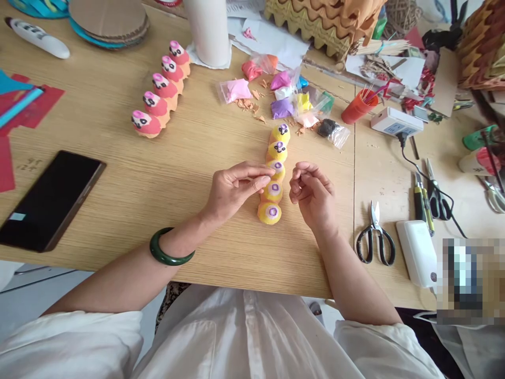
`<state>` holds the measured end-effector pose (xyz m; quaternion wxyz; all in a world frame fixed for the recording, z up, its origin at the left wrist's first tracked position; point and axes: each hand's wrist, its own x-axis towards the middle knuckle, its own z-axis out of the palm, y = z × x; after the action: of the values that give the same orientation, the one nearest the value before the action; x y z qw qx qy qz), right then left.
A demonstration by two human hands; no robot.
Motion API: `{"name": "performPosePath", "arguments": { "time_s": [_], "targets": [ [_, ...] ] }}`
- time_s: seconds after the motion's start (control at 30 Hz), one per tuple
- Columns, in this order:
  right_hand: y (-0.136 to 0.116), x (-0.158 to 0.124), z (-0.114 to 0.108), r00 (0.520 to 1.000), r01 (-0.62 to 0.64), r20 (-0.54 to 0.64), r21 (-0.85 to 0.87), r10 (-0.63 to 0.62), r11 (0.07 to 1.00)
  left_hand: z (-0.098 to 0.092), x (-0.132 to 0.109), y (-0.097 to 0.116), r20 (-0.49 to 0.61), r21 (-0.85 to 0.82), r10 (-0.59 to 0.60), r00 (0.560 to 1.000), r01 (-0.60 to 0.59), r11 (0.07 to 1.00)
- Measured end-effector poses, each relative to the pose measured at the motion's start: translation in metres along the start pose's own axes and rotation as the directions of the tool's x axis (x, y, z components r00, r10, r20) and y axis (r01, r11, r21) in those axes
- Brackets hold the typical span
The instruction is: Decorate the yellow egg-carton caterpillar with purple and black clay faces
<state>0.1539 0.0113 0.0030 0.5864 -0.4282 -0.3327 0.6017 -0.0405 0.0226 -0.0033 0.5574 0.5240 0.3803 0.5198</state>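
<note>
A strip of yellow-covered egg-carton cups (pixel 275 190) lies on the table between my hands. Each cup carries a pale patch with a purple ring; the far two also have small black eyes and mouth marks. My left hand (pixel 231 192) reaches over the strip's left side at the third cup, thumb and forefinger close together in a pinch. Whatever is between those fingertips is too small to see. Just right of the strip, my right hand (pixel 314 195) is raised with curled fingers, thumb against forefinger; what it holds, if anything, is hidden.
A pink-covered strip (pixel 160 92) stands at the back left. Bags of coloured clay (pixel 282 108) and a black clay bag (pixel 329 128) lie beyond my hands. Scissors (pixel 375 234), a white power bank (pixel 417 252) and a power socket (pixel 396 122) are rightward; a phone (pixel 51 200) lies left.
</note>
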Motion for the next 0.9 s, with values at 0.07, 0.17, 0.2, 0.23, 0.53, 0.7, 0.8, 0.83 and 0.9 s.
{"name": "performPosePath", "arguments": {
  "time_s": [0.07,0.17,0.2,0.23,0.53,0.7,0.8,0.83,0.9],
  "targets": [
    [-0.003,-0.006,0.006,0.999,-0.024,0.026,-0.018,0.024,1.0,0.001,-0.002,0.001,-0.001,-0.006,0.025,1.0,-0.025,1.0],
    [-0.007,-0.015,0.014,0.993,-0.099,0.063,-0.06,0.102,0.993,0.002,-0.004,0.0,0.004,-0.003,0.068,0.998,-0.068,0.998],
    [-0.008,-0.017,0.016,0.988,-0.126,0.081,-0.069,0.132,0.99,0.002,-0.004,0.0,0.011,-0.002,0.086,0.996,-0.086,0.996],
    [-0.009,-0.019,0.018,0.982,-0.154,0.101,-0.074,0.161,0.985,0.002,-0.005,0.0,0.018,-0.001,0.103,0.995,-0.103,0.995],
    [-0.01,-0.025,0.025,0.95,-0.273,0.143,-0.041,0.277,0.961,0.004,-0.009,0.001,0.069,0.078,0.122,0.99,-0.127,0.989],
    [-0.009,-0.024,0.025,0.944,-0.299,0.14,-0.015,0.298,0.954,0.004,-0.011,0.001,0.112,0.055,0.115,0.987,-0.121,0.991],
    [-0.008,-0.024,0.027,0.944,-0.301,0.135,-0.033,0.303,0.953,0.006,-0.011,0.001,0.109,0.029,0.136,0.985,-0.14,0.99],
    [-0.009,-0.025,0.027,0.943,-0.301,0.134,-0.038,0.303,0.953,0.006,-0.011,0.0,0.097,0.03,0.149,0.984,-0.153,0.988],
    [-0.009,-0.026,0.028,0.947,-0.291,0.13,-0.042,0.294,0.956,0.006,-0.011,0.0,0.068,0.039,0.17,0.983,-0.173,0.984]
  ]
}}
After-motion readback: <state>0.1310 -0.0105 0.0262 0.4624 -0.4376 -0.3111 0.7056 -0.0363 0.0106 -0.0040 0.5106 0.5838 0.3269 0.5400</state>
